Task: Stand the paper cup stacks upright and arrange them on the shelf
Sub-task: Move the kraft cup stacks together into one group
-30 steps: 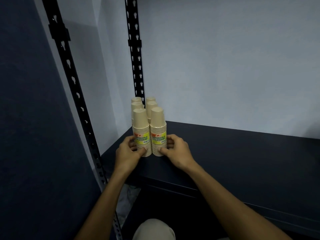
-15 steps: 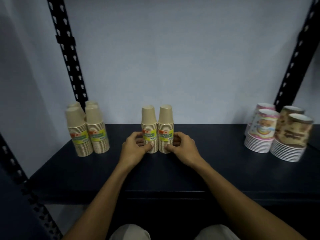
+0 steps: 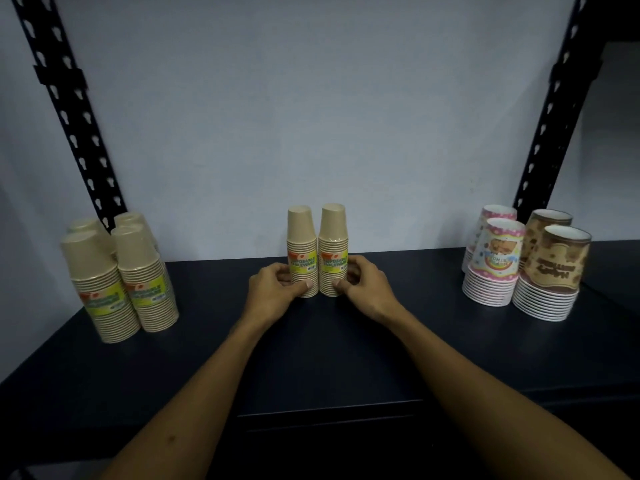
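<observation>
Left hand [image 3: 277, 289] and right hand [image 3: 360, 287] each grip one of two upright tan paper cup stacks [image 3: 317, 252] mid-shelf on the dark shelf board [image 3: 311, 358]; best slide them low, bases flat, sides touching.

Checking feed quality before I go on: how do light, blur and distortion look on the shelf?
Head view: dim, even light, no glare; the two middle cup stacks are fairly sharp, the brown stacks at left blurred; wide-angle lens splays the shelf posts outward; dark shelf loses detail.
</observation>
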The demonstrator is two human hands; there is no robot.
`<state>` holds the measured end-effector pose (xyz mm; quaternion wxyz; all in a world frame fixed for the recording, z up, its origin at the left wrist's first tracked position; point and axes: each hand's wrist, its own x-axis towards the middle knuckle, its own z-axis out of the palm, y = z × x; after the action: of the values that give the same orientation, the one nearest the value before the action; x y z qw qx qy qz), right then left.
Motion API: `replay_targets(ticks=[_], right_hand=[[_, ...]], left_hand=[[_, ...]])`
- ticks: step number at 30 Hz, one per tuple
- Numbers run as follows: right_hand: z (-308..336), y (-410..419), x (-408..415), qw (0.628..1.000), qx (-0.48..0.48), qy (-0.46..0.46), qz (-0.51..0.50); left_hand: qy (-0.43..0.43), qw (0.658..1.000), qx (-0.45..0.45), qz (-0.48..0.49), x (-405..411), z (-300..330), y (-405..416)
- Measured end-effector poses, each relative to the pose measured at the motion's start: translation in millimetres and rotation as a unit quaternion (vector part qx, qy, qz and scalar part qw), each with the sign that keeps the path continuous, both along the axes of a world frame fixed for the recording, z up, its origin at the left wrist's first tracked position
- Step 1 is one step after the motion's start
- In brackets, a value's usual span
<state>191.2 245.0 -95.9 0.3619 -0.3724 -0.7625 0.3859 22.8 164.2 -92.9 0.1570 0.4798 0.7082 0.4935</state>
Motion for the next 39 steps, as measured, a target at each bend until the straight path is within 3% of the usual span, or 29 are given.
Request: replay_targets(ticks=[20,24,39], right_hand=[[-7.1,5.9,-4.7,0.999,0.020,0.002,0.037],[-7.9,5.8,-4.8,0.999,0.038,-0.002,0.036],[-10.9,6.0,-4.4,0.997,0.071,0.002,0.015]], left_hand=[[0.005,1.000,0.008,-0.015,-9.5,-9.3,3.9],[-0.041,0.998,0.039,-0.032,-8.9,-7.9,0.2],[-0.070,0.996,0.042,-0.042,-13.5,-10.8,1.3]])
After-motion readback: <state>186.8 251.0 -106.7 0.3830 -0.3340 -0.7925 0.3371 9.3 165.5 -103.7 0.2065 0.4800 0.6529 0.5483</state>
